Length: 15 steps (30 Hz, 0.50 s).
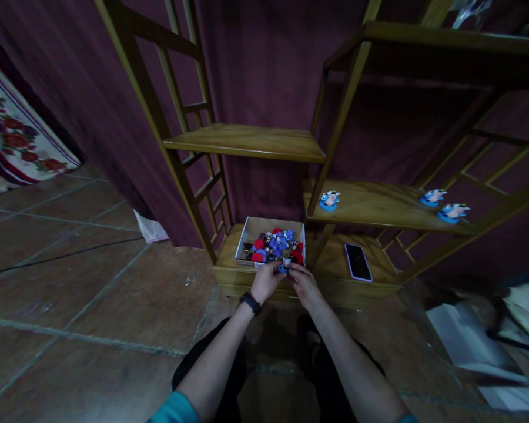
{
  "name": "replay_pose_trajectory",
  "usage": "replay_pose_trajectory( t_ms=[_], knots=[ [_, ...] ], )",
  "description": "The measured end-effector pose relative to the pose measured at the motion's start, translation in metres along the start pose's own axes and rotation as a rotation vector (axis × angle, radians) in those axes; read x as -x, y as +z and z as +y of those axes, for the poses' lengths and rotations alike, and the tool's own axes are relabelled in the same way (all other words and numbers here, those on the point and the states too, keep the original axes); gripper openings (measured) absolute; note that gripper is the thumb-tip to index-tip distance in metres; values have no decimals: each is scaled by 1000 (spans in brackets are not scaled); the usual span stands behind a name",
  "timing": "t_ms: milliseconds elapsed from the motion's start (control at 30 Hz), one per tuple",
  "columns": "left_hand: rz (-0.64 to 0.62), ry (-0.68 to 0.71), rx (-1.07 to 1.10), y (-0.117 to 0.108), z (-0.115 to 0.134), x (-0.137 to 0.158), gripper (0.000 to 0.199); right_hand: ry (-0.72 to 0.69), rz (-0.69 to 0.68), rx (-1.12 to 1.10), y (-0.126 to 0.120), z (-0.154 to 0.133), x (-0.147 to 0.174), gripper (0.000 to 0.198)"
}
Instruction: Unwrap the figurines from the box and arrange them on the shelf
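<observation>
Between my two hands is a small toy figurine (285,265) with a blue base, held upright just in front of a box. My left hand (265,281), with a dark band on its wrist, grips it from the left. From the other side, my right hand (304,283) pinches it with bent fingers. Right behind them, an open cardboard box (251,226) holds a jumble of several figurines (275,241) in blue, red and black. The hands partly cover the box's front edge.
The box stands on the bottom board of a wooden shelf unit (244,141). A phone (358,262) lies to its right. Above the phone, a board carries three figurines on blue bases, one figurine (330,201) by the post. White boxes (471,341) sit on the floor at right.
</observation>
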<state>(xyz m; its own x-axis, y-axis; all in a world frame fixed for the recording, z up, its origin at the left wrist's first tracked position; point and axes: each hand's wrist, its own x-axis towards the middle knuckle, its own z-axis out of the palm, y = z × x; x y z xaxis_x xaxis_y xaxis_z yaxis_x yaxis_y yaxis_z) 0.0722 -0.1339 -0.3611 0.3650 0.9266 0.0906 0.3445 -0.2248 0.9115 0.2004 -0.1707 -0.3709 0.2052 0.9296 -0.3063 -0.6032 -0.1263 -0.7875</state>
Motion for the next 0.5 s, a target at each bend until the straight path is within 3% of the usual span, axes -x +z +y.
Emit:
replay_pose_trajectory(
  t_ms=[267, 500],
  knots=[
    [-38, -263, 543, 0, 2, -1, 28, -20, 3, -9, -1, -1, -1, 24],
    [3, -419, 719, -5, 7, 2, 22, 4, 7, 13, -2, 0, -1, 27]
  ],
)
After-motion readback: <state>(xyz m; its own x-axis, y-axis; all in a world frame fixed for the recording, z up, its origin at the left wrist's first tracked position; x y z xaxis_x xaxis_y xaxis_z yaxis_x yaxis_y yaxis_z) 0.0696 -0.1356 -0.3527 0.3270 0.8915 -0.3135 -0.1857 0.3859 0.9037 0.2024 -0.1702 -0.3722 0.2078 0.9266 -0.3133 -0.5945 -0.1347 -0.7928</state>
